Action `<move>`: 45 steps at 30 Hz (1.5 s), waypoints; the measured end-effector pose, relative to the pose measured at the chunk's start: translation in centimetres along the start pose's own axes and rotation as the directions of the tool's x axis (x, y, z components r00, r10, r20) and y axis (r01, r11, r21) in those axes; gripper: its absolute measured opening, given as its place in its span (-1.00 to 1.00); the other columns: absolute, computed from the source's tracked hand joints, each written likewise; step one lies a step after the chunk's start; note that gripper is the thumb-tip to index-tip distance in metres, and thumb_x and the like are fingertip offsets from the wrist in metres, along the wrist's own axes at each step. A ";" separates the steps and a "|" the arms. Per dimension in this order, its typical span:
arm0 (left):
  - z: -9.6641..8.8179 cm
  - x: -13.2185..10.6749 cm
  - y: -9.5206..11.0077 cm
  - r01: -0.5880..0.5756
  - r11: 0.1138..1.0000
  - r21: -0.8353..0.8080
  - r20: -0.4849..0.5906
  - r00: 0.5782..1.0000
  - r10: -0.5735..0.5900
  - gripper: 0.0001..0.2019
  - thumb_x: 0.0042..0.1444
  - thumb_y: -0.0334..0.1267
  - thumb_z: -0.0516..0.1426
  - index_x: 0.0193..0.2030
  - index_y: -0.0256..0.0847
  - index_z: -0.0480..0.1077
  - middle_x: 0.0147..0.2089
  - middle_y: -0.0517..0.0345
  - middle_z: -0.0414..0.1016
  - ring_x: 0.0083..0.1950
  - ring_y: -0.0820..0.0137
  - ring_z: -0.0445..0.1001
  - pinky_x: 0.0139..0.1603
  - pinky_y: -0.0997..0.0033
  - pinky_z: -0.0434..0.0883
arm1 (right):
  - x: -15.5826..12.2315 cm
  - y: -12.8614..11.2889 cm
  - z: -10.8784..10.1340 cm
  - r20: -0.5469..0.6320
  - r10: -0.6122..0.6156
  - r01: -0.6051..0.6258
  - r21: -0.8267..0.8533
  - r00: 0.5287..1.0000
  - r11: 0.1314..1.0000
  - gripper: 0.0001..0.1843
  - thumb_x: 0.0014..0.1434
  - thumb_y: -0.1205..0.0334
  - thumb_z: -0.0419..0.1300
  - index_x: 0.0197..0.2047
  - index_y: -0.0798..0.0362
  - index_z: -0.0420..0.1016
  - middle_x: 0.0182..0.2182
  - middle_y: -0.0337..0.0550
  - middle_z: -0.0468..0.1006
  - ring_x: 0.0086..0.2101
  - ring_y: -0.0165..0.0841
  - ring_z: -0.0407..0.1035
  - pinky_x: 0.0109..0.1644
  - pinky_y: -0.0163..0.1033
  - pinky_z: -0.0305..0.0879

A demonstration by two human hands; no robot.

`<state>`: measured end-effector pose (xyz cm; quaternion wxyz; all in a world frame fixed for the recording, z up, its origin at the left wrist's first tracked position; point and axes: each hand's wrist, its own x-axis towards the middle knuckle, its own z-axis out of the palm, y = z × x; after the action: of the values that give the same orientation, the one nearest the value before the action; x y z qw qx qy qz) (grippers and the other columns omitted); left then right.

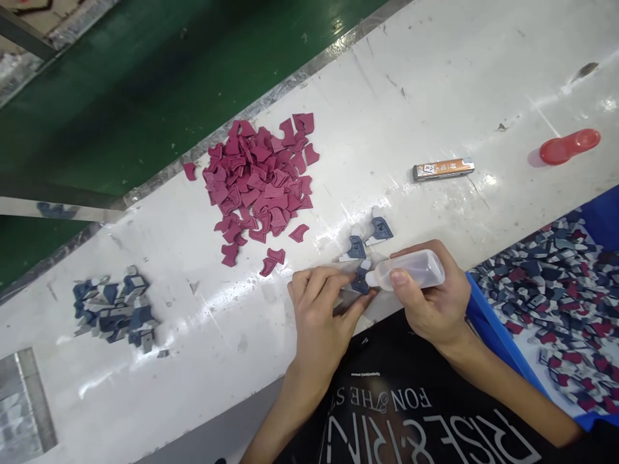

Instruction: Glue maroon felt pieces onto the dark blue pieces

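A translucent squeeze bottle [416,269] lies in the closed grip of my right hand [438,299], tilted so its nozzle end points left. That tip meets or hovers just over a small blue-and-grey plastic part [360,281]. My left hand [322,309] pinches this part at its edge between thumb and fingers, down on the white table. Just beyond it sit two similar parts, one blue-grey piece [356,247] close by and another [381,228] farther right. Maroon flat pieces [264,183] form a heap ahead of my left hand.
More blue-and-grey parts [116,309] are piled on the table [203,335] at left. An orange-labelled box cutter [443,169] and a red object [570,146] lie at upper right. A blue bin [507,348] full of mixed parts stands by my right arm.
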<state>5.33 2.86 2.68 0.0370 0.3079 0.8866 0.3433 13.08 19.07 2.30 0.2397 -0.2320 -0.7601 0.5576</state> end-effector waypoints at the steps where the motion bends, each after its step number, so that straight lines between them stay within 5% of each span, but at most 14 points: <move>1: 0.0 0.0 0.0 0.005 1.000 -0.004 -0.001 1.000 -0.005 -0.80 0.24 -0.13 0.41 -0.10 -0.07 0.53 -0.14 0.19 0.63 -0.02 0.26 0.41 0.02 0.14 0.39 | 0.0 0.0 0.0 0.009 0.000 0.000 -0.006 1.000 1.000 -0.83 0.31 0.12 0.43 -0.16 -0.05 0.54 -0.47 -0.31 0.57 -0.55 -0.37 0.41 -0.58 -0.34 0.31; 15: -0.1 0.0 0.0 0.025 0.999 -0.034 0.009 1.000 -0.025 -0.80 0.22 -0.18 0.42 -0.07 -0.06 0.55 -0.13 0.20 0.61 -0.02 0.26 0.40 0.03 0.14 0.38 | -0.1 -0.5 -1.7 0.067 -0.127 0.135 -0.142 0.990 0.981 -0.84 0.33 0.16 0.40 -0.15 -0.05 0.50 -0.51 -0.34 0.56 -0.60 -0.39 0.41 -0.61 -0.34 0.31; 26: -0.1 0.1 0.2 0.027 1.000 -0.012 0.010 1.000 -0.026 -0.79 0.23 -0.11 0.41 -0.09 -0.05 0.55 -0.15 0.19 0.61 -0.03 0.25 0.42 0.01 0.13 0.39 | 0.8 -0.2 -0.6 -0.094 -0.122 0.099 -0.218 0.988 0.971 -0.81 0.35 0.08 0.38 -0.20 -0.07 0.47 -0.53 -0.28 0.52 -0.61 -0.35 0.38 -0.65 -0.29 0.30; 45: -0.2 0.1 0.0 0.017 1.000 0.009 0.015 1.000 -0.017 -0.81 0.26 -0.12 0.39 -0.08 -0.05 0.55 -0.14 0.20 0.62 -0.02 0.24 0.38 0.02 0.14 0.36 | 0.6 -0.1 0.2 -0.012 -0.181 0.178 -0.110 0.983 0.978 -0.82 0.30 0.11 0.40 -0.16 -0.06 0.49 -0.48 -0.31 0.62 -0.61 -0.36 0.44 -0.63 -0.31 0.35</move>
<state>5.24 2.83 2.84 0.0451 0.3030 0.8905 0.3365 12.42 19.25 2.42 0.2843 -0.1811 -0.8044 0.4891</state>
